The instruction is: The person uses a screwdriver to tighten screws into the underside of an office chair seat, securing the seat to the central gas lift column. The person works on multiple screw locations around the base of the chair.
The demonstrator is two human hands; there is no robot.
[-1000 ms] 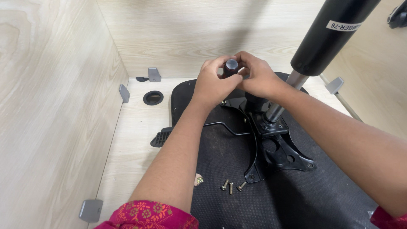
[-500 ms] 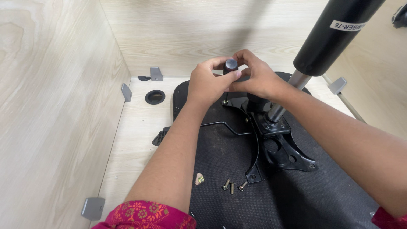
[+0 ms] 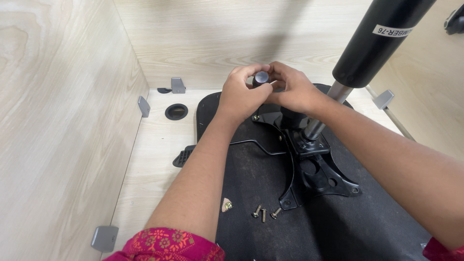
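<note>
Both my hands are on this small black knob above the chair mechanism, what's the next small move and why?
Probably keep turning the black knob with the right hand while the left hand steadies it: both grip it, and it stands above the black metal plate.

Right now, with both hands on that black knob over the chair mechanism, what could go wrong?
1. The loose screws lie unsecured on the black seat underside; a forearm sweep could scatter them.
2. The left hand and right hand pinch the small black knob by fingertips only; it could slip into the metal mechanism plate.
3. The tilted gas cylinder hangs close above the right forearm and might get knocked.
</note>
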